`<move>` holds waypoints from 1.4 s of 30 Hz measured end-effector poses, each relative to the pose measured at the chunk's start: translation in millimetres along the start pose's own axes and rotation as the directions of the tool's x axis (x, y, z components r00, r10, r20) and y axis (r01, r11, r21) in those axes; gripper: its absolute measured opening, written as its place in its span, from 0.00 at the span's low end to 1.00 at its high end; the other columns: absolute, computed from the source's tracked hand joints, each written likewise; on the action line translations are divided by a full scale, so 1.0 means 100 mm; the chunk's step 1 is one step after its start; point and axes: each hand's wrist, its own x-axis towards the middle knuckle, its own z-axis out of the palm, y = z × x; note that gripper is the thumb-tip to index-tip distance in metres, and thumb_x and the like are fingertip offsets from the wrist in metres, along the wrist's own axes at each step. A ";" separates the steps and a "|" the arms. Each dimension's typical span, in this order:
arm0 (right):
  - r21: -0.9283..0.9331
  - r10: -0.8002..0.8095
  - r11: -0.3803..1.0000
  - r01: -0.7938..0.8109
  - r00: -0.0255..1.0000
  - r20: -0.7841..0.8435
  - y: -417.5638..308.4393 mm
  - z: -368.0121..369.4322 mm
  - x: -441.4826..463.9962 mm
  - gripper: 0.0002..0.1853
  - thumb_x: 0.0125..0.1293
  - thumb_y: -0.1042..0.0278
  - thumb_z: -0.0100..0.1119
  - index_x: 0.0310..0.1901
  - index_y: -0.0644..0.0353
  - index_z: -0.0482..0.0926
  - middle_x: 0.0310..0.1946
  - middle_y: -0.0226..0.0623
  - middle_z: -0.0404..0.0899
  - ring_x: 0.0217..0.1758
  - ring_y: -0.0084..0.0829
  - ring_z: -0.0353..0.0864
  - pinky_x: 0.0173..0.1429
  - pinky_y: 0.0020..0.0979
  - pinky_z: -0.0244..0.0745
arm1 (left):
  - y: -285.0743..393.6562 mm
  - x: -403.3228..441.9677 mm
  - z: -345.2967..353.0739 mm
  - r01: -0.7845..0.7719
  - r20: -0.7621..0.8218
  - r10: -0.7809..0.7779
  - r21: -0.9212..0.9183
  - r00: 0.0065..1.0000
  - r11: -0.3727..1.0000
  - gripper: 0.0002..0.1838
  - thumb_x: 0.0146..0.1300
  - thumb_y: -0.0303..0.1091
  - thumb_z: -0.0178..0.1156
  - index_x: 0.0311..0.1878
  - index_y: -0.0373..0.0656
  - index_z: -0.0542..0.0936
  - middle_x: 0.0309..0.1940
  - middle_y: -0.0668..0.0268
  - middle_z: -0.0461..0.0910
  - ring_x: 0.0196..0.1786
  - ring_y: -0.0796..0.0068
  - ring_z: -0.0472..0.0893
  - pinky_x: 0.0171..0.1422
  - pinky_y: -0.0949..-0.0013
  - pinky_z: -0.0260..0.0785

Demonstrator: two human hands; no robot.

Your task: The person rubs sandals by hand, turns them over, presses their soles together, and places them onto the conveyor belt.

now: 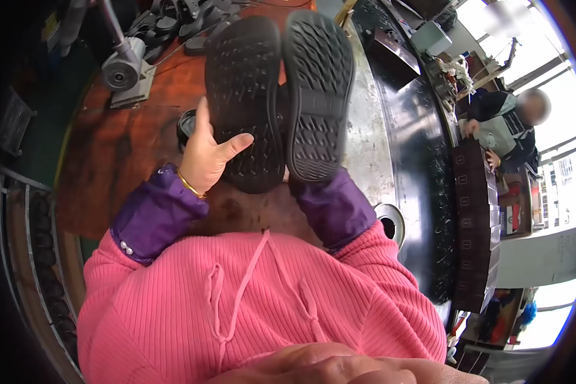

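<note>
Two black shoes are raised side by side over the table, patterned soles turned toward me; their uppers are hidden. My left hand (205,157) grips the left shoe (244,83), thumb across the lower sole and another finger along its outer edge. Beside it is the right shoe (320,83), with a plain band across the middle of its tread. Only the purple sleeve (339,211) of my right arm shows. It runs up behind the right shoe, which hides my right hand and appears supported by it. Another dark shoe (185,128) partly shows behind my left hand.
A reddish worktable (121,173) lies beneath, with a metal machine part (121,70) and piled black sandals (157,29) at the back left. On the right runs a dark conveyor belt (422,192). Stacked dark boxes (473,224) stand beyond it, near another person (509,128).
</note>
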 end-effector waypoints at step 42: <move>-0.981 -0.298 0.054 -0.188 0.934 -0.196 -1.51 -1.19 0.64 0.16 0.62 0.66 0.50 0.31 0.74 0.80 0.31 0.66 0.80 0.40 0.63 0.81 0.48 0.53 0.73 | 0.05 0.10 -0.65 -0.012 0.261 -0.295 0.768 0.919 0.640 0.30 0.68 0.27 0.59 0.73 0.45 0.69 0.40 0.62 0.80 0.43 0.71 0.80 0.51 0.68 0.73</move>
